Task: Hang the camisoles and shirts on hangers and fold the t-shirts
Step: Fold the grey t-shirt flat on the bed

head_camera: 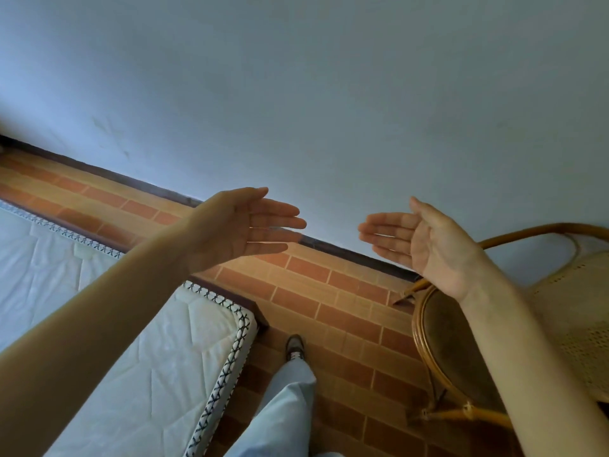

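My left hand (244, 225) is raised in front of me with its fingers straight and its palm turned inward. My right hand (418, 242) is held up opposite it, palm facing the left one, fingers straight too. Both hands hold nothing, and a wide gap lies between them. No camisole, shirt, t-shirt or hanger is in view.
A bare white quilted mattress (138, 357) with patterned edging fills the lower left. A rattan chair (461, 351) stands at the right against the pale wall (329, 94). Brick-patterned floor (346, 311) runs between them, with my trouser leg and shoe (295, 347) on it.
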Tool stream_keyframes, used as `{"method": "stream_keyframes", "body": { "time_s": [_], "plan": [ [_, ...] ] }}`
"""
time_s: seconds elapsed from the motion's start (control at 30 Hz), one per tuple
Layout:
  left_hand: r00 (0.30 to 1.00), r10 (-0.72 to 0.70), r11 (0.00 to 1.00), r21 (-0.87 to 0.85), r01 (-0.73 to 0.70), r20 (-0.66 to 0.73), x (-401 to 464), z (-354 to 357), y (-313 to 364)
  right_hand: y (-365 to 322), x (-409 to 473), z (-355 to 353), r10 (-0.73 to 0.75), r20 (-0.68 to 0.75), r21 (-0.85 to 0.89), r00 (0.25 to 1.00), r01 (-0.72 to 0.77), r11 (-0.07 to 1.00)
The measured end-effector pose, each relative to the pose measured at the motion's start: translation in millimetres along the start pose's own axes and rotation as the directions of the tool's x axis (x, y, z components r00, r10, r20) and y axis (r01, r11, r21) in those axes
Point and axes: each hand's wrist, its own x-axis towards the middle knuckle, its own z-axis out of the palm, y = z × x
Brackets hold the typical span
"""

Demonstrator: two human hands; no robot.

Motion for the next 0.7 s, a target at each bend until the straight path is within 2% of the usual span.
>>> {"method": "stream_keyframes", "body": {
  "time_s": [0.3, 0.5, 0.7],
  "plan": [
    [0.998, 0.053, 0.995, 0.086, -0.050, -0.032, 124, -85, 109, -115, 169, 12, -0.052, 0.031, -0.052, 0.998, 0.054, 0.997],
    [0.990, 0.077, 0.994, -0.063, -0.085, -0.119, 165, -148, 146, -154, 273, 37, 0.025, 0.089, -0.081, 0.996, -0.018, 0.997],
    [0.943, 0.089, 0.967, -0.198, -0.158, -0.320, 199, -220, 179, -181, 398, 81, 0.139, 0.213, -0.167, 0.967, -0.104, 0.980]
  ]
}}
